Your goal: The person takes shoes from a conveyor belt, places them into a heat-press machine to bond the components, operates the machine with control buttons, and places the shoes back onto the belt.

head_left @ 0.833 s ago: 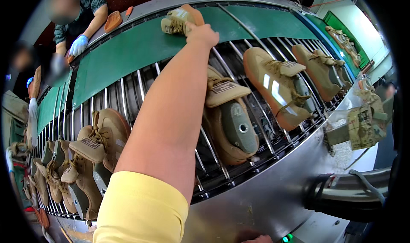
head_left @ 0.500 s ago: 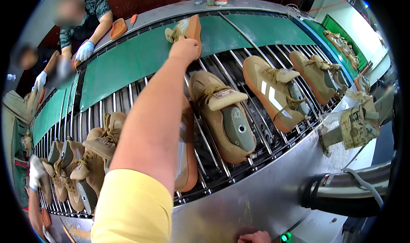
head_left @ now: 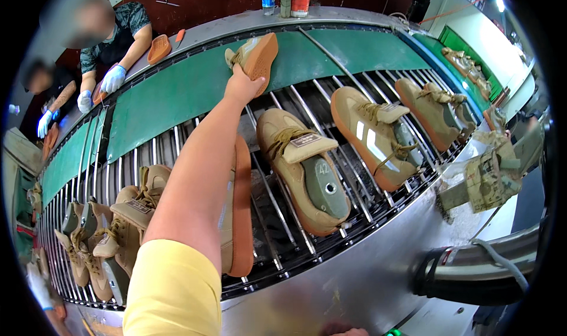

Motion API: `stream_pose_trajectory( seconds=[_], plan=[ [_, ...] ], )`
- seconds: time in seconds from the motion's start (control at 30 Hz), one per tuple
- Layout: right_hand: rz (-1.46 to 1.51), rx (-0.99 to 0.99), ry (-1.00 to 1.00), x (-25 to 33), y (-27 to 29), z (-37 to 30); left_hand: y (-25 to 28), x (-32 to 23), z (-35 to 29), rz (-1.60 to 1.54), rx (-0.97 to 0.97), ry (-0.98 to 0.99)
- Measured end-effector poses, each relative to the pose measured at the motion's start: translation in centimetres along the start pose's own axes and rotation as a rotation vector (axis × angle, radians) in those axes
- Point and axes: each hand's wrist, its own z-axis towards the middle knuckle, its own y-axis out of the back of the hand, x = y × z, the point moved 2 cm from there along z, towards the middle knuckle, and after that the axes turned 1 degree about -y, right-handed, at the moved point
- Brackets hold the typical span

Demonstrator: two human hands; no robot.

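Left hand (head_left: 242, 88), upper centre of frame, fingers clamped on tan shoe (head_left: 255, 55) over green belt (head_left: 177, 93); right hand (head_left: 348, 332) at bottom edge, fingers indiscernible.

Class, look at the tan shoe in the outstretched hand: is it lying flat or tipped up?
Tipped up. The left hand holds the tan shoe on edge over the green belt, its orange sole facing sideways.
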Motion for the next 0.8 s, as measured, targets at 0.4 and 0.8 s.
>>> stream_pose_trajectory(
  seconds=[0.4,0.8],
  plan=[
    [-0.123,0.043,0.123,-3.4,-1.2,-0.9,8.0,-1.8,-9.2,-0.767,0.163,0.254],
    [0.138,0.018,-0.057,-4.3,-0.9,-0.6,29.2,-9.6,-41.4,-1.095,0.354,0.293]
  ],
)
